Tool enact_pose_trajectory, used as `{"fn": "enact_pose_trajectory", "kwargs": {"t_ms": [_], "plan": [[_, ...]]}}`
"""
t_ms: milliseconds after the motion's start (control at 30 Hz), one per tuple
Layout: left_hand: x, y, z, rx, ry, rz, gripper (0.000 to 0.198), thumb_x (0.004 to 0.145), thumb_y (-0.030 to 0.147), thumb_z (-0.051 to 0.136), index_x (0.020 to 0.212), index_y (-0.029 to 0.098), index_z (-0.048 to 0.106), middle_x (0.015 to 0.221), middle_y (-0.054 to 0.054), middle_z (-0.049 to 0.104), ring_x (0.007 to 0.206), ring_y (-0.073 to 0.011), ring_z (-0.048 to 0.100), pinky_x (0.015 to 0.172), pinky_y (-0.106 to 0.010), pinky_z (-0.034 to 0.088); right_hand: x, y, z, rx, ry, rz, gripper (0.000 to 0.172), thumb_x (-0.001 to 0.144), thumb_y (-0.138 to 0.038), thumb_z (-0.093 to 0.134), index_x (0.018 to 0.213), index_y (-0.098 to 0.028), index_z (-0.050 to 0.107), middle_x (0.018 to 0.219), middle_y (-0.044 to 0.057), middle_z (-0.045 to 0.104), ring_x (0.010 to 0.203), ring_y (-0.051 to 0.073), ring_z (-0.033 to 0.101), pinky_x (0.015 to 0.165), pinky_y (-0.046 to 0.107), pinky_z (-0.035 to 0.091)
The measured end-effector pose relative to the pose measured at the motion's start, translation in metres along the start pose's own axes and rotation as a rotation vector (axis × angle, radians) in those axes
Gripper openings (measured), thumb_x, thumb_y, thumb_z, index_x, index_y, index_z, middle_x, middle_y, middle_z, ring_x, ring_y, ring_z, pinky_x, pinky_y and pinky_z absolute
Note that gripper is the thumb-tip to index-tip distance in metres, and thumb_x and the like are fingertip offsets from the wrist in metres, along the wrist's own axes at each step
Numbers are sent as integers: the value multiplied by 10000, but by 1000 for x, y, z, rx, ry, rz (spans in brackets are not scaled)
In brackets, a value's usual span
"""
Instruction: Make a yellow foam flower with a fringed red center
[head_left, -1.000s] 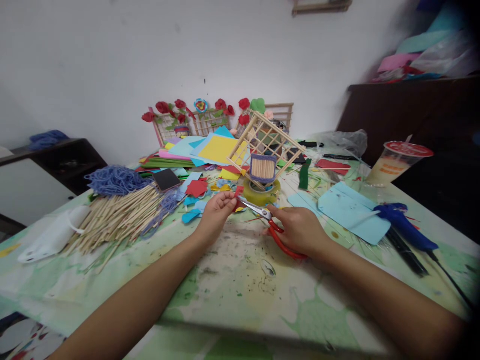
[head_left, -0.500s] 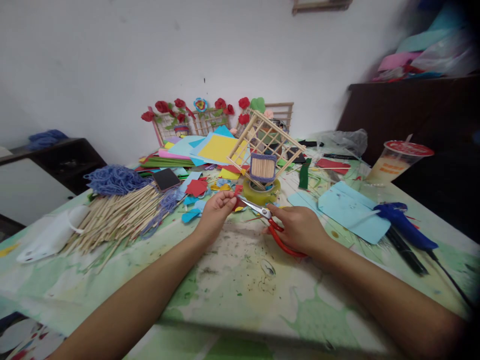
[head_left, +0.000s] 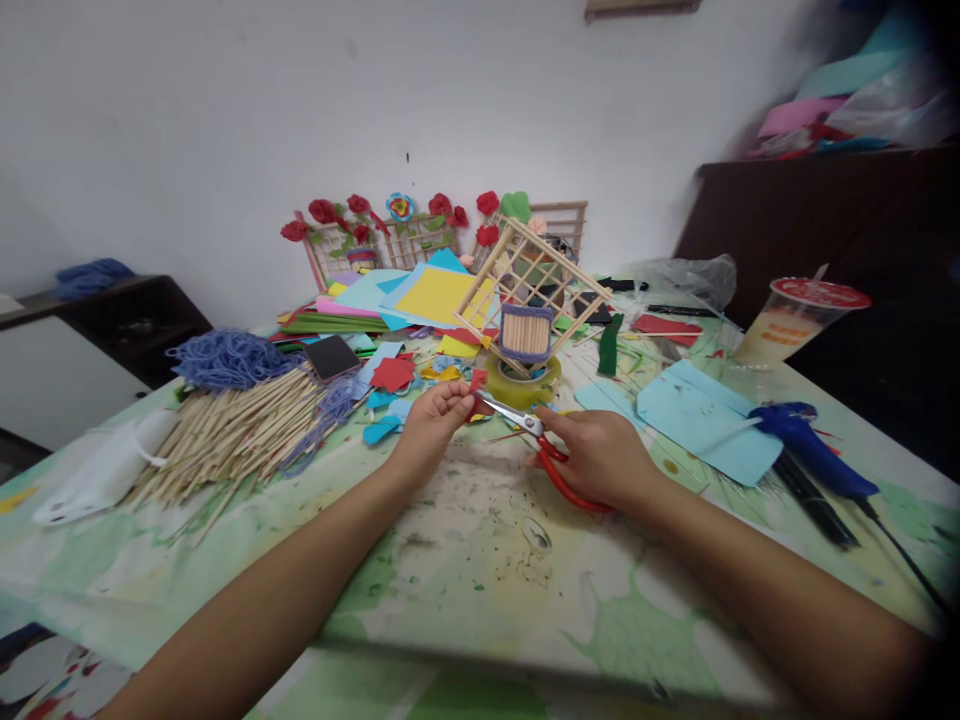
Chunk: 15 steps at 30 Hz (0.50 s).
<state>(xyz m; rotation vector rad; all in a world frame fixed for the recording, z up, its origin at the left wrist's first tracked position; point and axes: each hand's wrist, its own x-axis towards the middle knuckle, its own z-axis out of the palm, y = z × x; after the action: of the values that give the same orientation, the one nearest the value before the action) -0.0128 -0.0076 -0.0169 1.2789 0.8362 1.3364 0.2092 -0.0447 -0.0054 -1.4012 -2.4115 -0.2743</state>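
Well, from my end I have the left hand [head_left: 431,430] pinched nearly closed on a small red paper piece [head_left: 478,384], fingertips and thumb together, above the middle of the desk [head_left: 480,590]. My right hand [head_left: 604,455] is curled around the red handles of the scissors [head_left: 531,424], whose blades point left, tips right at the paper; I cannot tell whether they have bitten into it. Just beyond the 2 hands I see a roll of tape [head_left: 551,385], and above it a tilted lattice of sticks [head_left: 559,258] with a blue-edged panel [head_left: 525,335]. On my left lie a heap of loose sticks [head_left: 232,435] and blue yarn [head_left: 229,358]; on my right, light blue paper [head_left: 694,425], a blue glue gun [head_left: 814,450] and a red-lidded cup [head_left: 780,328].
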Motion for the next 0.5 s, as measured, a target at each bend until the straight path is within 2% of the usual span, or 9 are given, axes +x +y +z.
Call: {"fn": "enact_pose_trajectory", "kwargs": {"t_ms": [267, 500], "plan": [[-1, 1, 0, -15, 1, -1, 170, 729, 292, 690, 799, 159, 610, 739, -17, 697, 718, -132, 642, 745, -254, 468, 1, -2, -2, 1, 5, -4, 524, 823, -566, 459, 1172, -199, 593, 882, 79, 712, 733, 207, 632, 571, 274, 336], [0, 0, 0, -5, -3, 8, 160, 738, 285, 687, 799, 159, 610, 726, -8, 691, 690, -113, 632, 708, -230, 466, 0, 0, 1, 8, 1, -3, 537, 809, -572, 487, 1191, -208, 579, 889, 68, 713, 758, 216, 642, 583, 279, 348]]}}
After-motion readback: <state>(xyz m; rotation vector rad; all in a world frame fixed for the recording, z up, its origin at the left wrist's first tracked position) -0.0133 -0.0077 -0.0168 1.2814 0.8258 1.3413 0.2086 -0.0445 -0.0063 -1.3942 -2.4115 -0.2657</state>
